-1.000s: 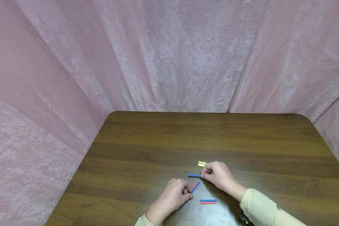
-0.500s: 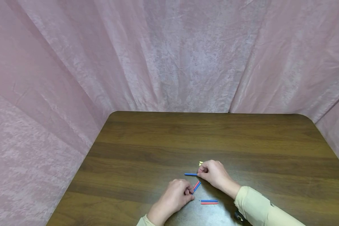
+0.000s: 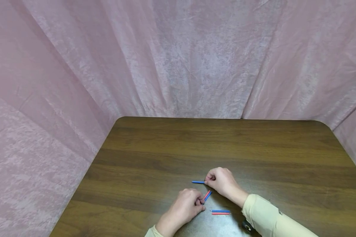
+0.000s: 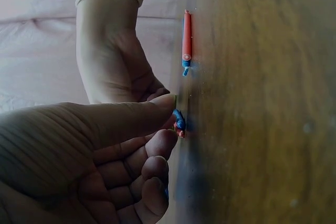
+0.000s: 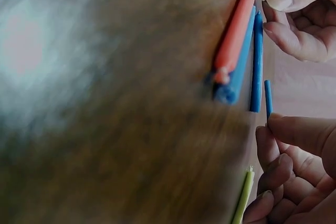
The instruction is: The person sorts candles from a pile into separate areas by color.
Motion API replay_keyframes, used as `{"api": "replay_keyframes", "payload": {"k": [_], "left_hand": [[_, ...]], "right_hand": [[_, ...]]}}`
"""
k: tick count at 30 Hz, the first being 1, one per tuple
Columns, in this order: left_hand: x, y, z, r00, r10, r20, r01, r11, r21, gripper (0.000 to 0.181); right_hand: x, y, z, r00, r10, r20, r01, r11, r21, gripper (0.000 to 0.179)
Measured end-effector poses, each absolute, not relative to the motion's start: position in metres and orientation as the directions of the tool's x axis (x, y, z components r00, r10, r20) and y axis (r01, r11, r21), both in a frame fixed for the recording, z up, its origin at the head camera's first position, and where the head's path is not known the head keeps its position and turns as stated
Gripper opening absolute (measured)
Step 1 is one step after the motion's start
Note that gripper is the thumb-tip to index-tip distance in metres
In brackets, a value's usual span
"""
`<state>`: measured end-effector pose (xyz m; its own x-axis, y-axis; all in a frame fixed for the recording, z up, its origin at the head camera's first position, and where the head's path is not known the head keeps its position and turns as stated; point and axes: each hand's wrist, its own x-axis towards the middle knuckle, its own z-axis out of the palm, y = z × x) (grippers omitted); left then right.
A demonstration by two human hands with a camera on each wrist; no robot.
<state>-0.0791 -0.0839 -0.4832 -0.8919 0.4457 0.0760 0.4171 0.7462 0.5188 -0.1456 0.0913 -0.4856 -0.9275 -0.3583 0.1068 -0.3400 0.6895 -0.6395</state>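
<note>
My left hand (image 3: 185,205) pinches the near ends of a red candle (image 3: 207,194) and a blue candle (image 3: 208,196) that lie side by side at a slant. Beyond it, my right hand (image 3: 222,181) holds one end of another blue candle (image 3: 197,182), which points left. In the right wrist view this blue candle (image 5: 269,98) sticks out between thumb and forefinger. Closer to me, another blue candle (image 3: 220,210) and red candle (image 3: 221,213) lie parallel on the table. The left wrist view shows wick ends of the pinched candles (image 4: 180,121) beside my left thumb.
A yellow candle (image 5: 243,198) lies by my right fingers in the right wrist view; the hand hides it in the head view. The brown wooden table (image 3: 154,141) has rounded far corners, and a pink curtain (image 3: 195,59) hangs behind it.
My right hand has moved left with its blue candle, and it now covers the yellow candles in the head view. The left hand has barely moved.
</note>
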Motion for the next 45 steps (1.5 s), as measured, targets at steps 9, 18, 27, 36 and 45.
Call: {"api": "replay_keyframes", "payload": {"k": [9,18,27,36,45], "left_hand": [[-0.0789,-0.0835,-0.4836,-0.890,0.449,0.075,0.424,0.758,0.496,0.018],[-0.0786,-0.0840,-0.4822,-0.894,0.441,0.083,0.422,0.764,0.488,0.021],[-0.0786,-0.0843,-0.4818,-0.895,0.437,0.090,0.424,0.772,0.473,0.023],[-0.0793,-0.0846,-0.4829,-0.894,0.436,0.099,0.427,0.769,0.475,0.023],[-0.0794,-0.0854,-0.4856,-0.880,0.452,0.147,0.464,0.747,0.477,0.025]], "right_hand": [[-0.1468,0.0850,-0.4866,-0.937,-0.338,0.094,-0.318,0.706,-0.633,0.019],[-0.1468,0.0832,-0.4862,-0.938,-0.335,0.086,-0.313,0.716,-0.623,0.018],[-0.1456,0.0831,-0.4854,-0.939,-0.336,0.078,-0.309,0.719,-0.622,0.019],[-0.1461,0.0815,-0.4865,-0.945,-0.320,0.070,-0.293,0.728,-0.620,0.020],[-0.1451,0.0820,-0.4860,-0.941,-0.329,0.074,-0.299,0.714,-0.633,0.019]]}}
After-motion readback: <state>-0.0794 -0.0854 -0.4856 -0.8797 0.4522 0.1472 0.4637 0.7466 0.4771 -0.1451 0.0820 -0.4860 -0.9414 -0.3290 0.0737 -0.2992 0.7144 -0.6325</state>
